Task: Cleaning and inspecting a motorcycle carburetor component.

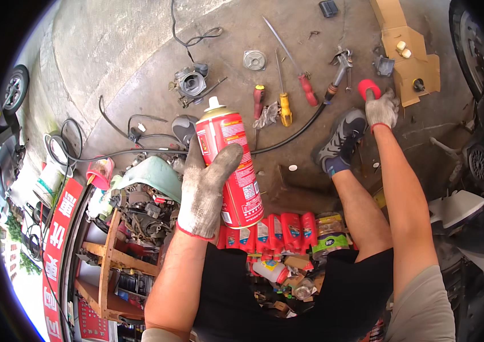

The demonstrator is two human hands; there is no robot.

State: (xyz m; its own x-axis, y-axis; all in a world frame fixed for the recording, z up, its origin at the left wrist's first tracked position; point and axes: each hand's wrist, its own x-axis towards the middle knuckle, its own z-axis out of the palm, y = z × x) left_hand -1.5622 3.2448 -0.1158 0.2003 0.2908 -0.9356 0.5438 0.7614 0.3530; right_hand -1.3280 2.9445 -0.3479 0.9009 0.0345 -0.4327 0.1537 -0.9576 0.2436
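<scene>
My left hand (202,196), in a grey-white work glove, is wrapped round a red spray can (241,185). The can tilts slightly, its white nozzle uncovered at the top. Out to the right, my gloved right hand (384,109) grips a red plastic cap (369,88) above the floor. Near that hand lie a small grey square metal part (384,66) and an opened cardboard box (401,48). Beyond the can, a carburetor (190,82) and a round metal cover (254,60) rest on the concrete.
Ahead lie a long red-handled screwdriver (307,91), a yellow-handled one (285,111) and a short red-handled one (258,98). An air blow gun (342,68) trails a black hose across the floor. Red bottles (290,232) stand near my legs; a crowded wooden shelf (108,256) is left.
</scene>
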